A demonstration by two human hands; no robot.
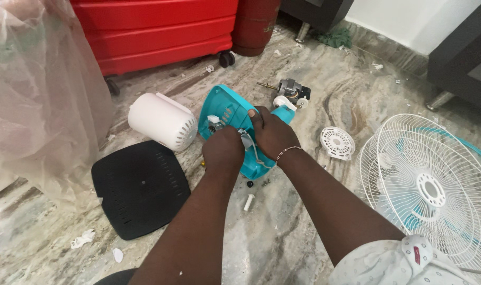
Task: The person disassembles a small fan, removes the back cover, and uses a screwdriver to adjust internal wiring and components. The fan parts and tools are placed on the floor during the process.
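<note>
Head view looks down on two bare hands meeting over a teal plastic fan housing that lies open side up on the marble floor, just above the middle of the frame. Left hand is curled nearly closed over the housing's inner face, knuckles up, seemingly pinning the shell so it cannot slide; whatever its fingertips pinch is hidden beneath it. Right hand, with a thin bracelet at the wrist, is bent over the housing's edge with fingers hooked inward, touching a small grey part and thin white wires inside; how firmly it grips I cannot tell. Both hands sit close together, touching or almost so, which suits fine work in a tight cavity.

Just below the housing, small loose bits lie on the floor: a white plastic peg and a dark screw, kept near at hand. Left of the housing rests a white cylindrical cover on its side, and lower left a black square base plate lies flat. Above the hands sits a bare motor with its shaft pointing left. To the right lies a small white round grille cap, and at the far right a large white fan guard leans over teal blades. Red cabinet fills the top left
</note>
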